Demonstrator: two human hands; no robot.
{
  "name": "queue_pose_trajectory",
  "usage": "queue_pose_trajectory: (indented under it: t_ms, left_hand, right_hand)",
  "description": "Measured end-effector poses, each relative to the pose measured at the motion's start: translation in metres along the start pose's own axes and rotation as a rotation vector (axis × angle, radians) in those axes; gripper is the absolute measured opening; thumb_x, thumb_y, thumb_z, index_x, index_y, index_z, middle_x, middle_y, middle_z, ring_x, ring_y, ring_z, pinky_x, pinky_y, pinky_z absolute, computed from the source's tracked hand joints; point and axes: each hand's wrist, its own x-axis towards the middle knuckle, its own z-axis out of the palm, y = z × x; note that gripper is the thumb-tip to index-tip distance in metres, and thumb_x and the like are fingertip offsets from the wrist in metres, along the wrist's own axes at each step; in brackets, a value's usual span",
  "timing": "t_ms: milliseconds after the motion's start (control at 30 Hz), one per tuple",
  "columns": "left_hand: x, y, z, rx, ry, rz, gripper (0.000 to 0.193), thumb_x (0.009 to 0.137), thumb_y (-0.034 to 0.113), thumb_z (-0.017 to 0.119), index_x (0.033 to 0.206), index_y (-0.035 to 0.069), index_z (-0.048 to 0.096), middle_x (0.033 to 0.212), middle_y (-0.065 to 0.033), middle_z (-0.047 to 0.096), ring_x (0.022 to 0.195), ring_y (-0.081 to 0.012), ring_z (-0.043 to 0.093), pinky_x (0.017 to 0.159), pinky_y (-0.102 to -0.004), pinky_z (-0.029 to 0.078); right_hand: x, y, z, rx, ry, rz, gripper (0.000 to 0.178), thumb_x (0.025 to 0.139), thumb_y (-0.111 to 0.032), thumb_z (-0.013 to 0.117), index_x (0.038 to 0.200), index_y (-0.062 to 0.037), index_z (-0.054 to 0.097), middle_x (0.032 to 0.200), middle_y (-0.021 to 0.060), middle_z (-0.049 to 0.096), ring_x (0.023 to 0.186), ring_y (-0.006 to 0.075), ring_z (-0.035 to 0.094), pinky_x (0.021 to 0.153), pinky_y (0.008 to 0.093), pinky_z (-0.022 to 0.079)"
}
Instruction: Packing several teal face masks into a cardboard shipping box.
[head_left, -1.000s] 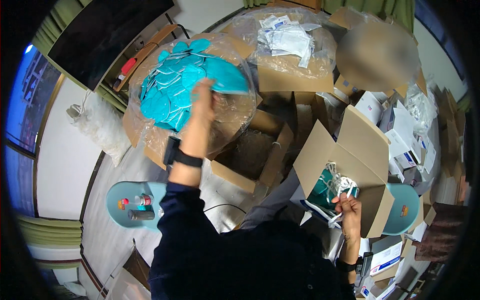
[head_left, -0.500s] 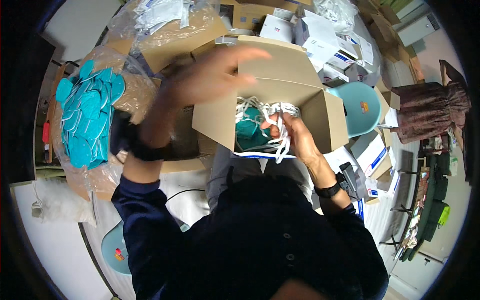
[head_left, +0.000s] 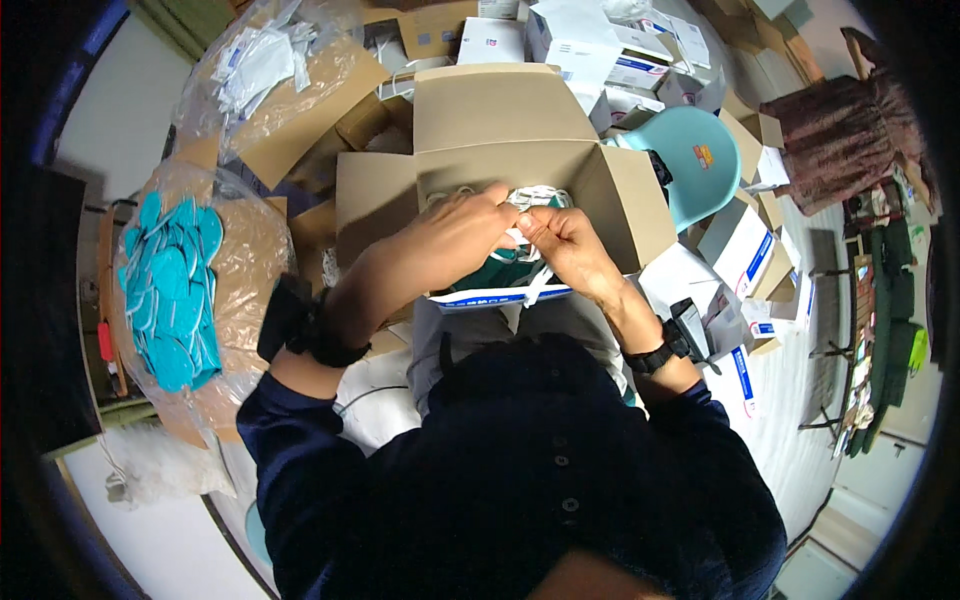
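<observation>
An open cardboard box [head_left: 505,110] stands in front of my lap, its flaps spread. Inside lie teal face masks [head_left: 497,274] with white straps [head_left: 540,196] bunched over them. Above them my left hand [head_left: 462,238] reaches in, fingers bent and closed at the white straps. My right hand [head_left: 570,245] meets it fingertip to fingertip, thumb and forefinger pinching the straps. A loose strap end hangs below the right hand at the box's near edge. The fingers partly cover what lies between them.
At left, a clear plastic bag [head_left: 255,250] holds a heap of teal masks [head_left: 175,290]. Far left, another bag holds white flat packets [head_left: 265,65]. White boxes [head_left: 575,45] pile up behind, and more cartons [head_left: 738,245] lie at right beside a light blue stool [head_left: 690,165].
My left hand has come down from above the box's left side to meet the right hand over the masks. The view has shifted, so the box appears further left.
</observation>
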Motion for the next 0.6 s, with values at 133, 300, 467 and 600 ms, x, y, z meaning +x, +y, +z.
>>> queue_pose_trajectory:
  t_ms: [133, 300, 467, 600]
  left_hand:
    - [0.001, 0.017, 0.002, -0.128, -0.006, -0.114, 0.022, 0.095, 0.02, 0.055, 0.101, 0.0, 0.048, 0.089, -0.0262, 0.056, 0.086, -0.0468, 0.056, 0.071, -0.0512, 0.043]
    - [-0.003, 0.015, 0.023, -0.466, 0.091, -0.063, 0.02, 0.093, 0.014, 0.058, 0.101, 0.001, 0.046, 0.071, -0.0183, 0.054, 0.063, -0.0275, 0.056, 0.058, -0.0398, 0.043]
    - [-0.002, 0.016, 0.02, -0.492, -0.021, -0.086, 0.021, 0.09, 0.018, 0.064, 0.09, 0.0, 0.055, 0.072, -0.0221, 0.059, 0.061, -0.0339, 0.059, 0.055, -0.0393, 0.044]
    - [0.002, 0.02, 0.012, -0.415, -0.091, -0.101, 0.023, 0.089, 0.02, 0.067, 0.088, -0.001, 0.06, 0.073, -0.0206, 0.06, 0.062, -0.0324, 0.059, 0.057, -0.0375, 0.045]
  right_hand:
    - [-0.004, 0.007, -0.011, 0.2, -0.075, 0.018, 0.038, 0.1, -0.033, 0.055, 0.087, 0.0002, 0.068, 0.077, -0.0042, 0.061, 0.071, 0.0033, 0.047, 0.063, 0.0221, 0.042]
    - [-0.008, -0.007, -0.012, 0.087, -0.086, -0.047, 0.034, 0.096, -0.031, 0.062, 0.084, -0.0003, 0.068, 0.072, -0.0008, 0.064, 0.071, 0.0037, 0.051, 0.064, 0.0252, 0.044]
    - [-0.016, -0.013, -0.021, -0.481, -0.102, -0.188, 0.022, 0.091, -0.031, 0.063, 0.09, -0.0098, 0.07, 0.078, 0.0184, 0.065, 0.075, 0.039, 0.063, 0.064, 0.0428, 0.048]
    - [-0.018, -0.001, -0.022, -0.19, -0.201, -0.094, 0.031, 0.095, -0.029, 0.059, 0.082, -0.0016, 0.065, 0.067, 0.014, 0.062, 0.062, 0.0244, 0.06, 0.06, 0.0385, 0.046]
